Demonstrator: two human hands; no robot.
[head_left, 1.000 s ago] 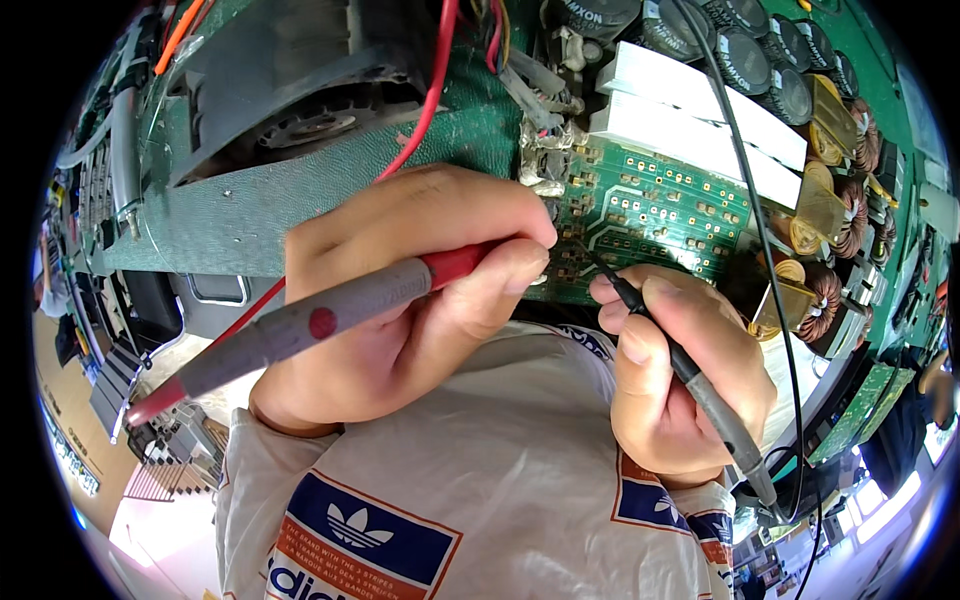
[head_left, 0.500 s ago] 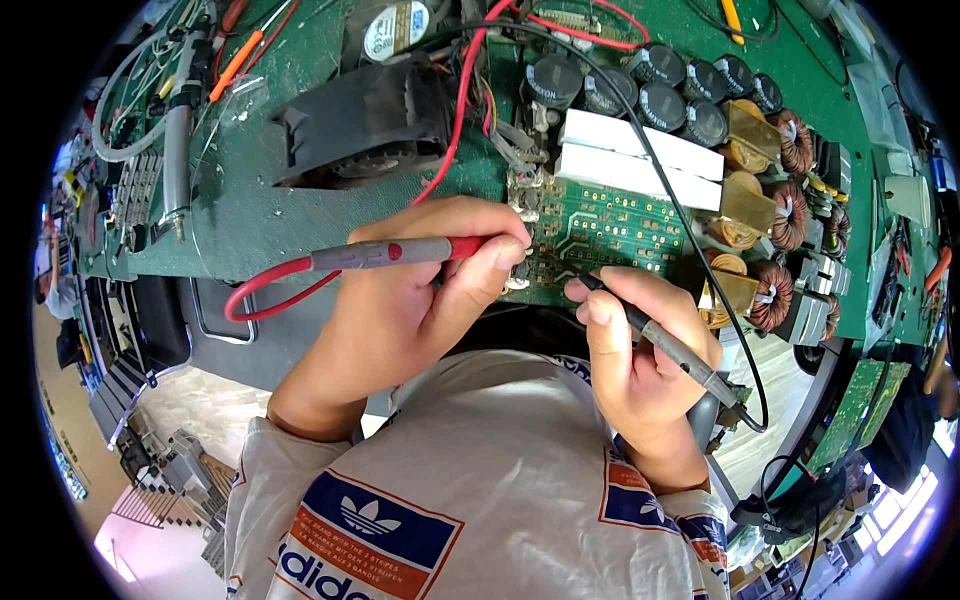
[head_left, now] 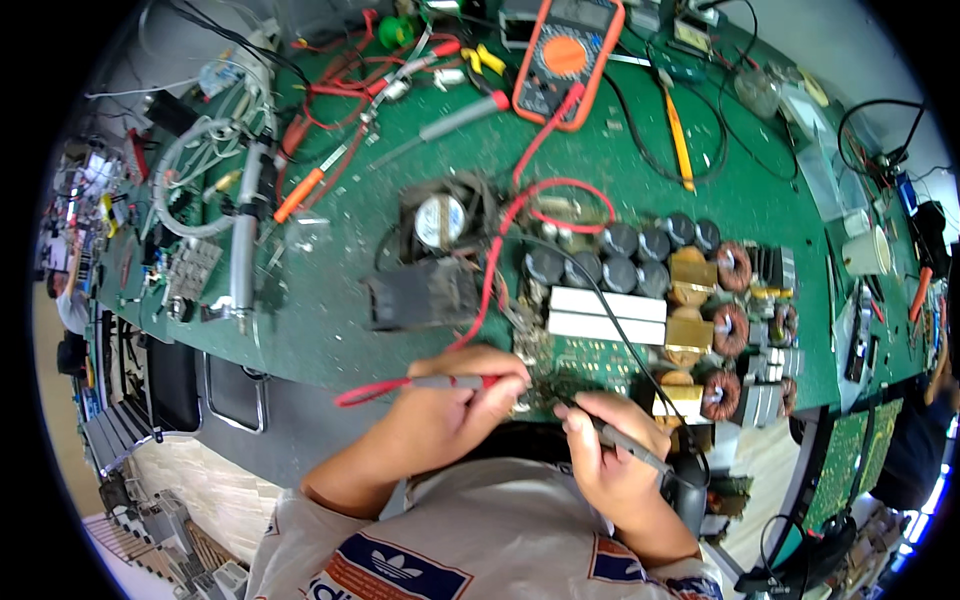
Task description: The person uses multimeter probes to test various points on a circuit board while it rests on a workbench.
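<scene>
Orange meter [head_left: 563, 60] sits at the desk's [head_left: 330, 330] far edge; our left hand [head_left: 450, 415] pinches the red probe [head_left: 440, 383], our right hand [head_left: 610, 465] the black probe [head_left: 625, 445], both on the board [head_left: 590, 360].

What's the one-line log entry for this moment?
left hand: holds red probe | right hand: holds black probe | both tips on circuit board | multimeter behind

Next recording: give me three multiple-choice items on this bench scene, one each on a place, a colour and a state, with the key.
1. Where does the orange-cased multimeter lie?
A. far side of the green bench mat
B. on the person's lap
C. on the floor

2. The probe in the left hand is
A. blue
B. red
C. yellow

3. The right hand is
A. empty
B. resting flat
C. gripping a black probe

Key: 1 A, it lies beyond the green circuit board. 2 B, the red probe shows. 3 C, fingers close around it.
</scene>
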